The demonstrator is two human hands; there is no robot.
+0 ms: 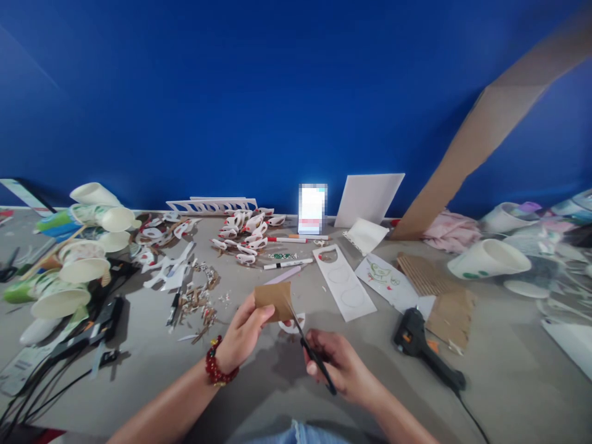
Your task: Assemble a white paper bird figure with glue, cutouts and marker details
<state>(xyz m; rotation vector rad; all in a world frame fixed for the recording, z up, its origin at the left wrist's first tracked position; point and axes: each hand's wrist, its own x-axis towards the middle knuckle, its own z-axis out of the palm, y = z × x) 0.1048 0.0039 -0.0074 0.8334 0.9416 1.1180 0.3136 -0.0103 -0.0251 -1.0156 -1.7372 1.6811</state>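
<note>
A small piece of brown cardboard [272, 297] is pinched between the thumb and fingers of my left hand [246, 327], which has a red beaded bracelet on the wrist. My right hand [333, 364] is closed round the handles of black scissors [319, 359]. The scissor blades point up and left and meet the cardboard's right edge. Below the cardboard, partly hidden by it, a white cut-out ring [292, 324] lies on the grey table [272, 401].
White cut-out shapes [245, 234], markers [287, 264] and scraps [198, 302] lie ahead and left. A lit phone [312, 209] leans on the blue wall. A black glue gun [428, 351] lies right. Paper cups [490, 259] stand or lie at both sides.
</note>
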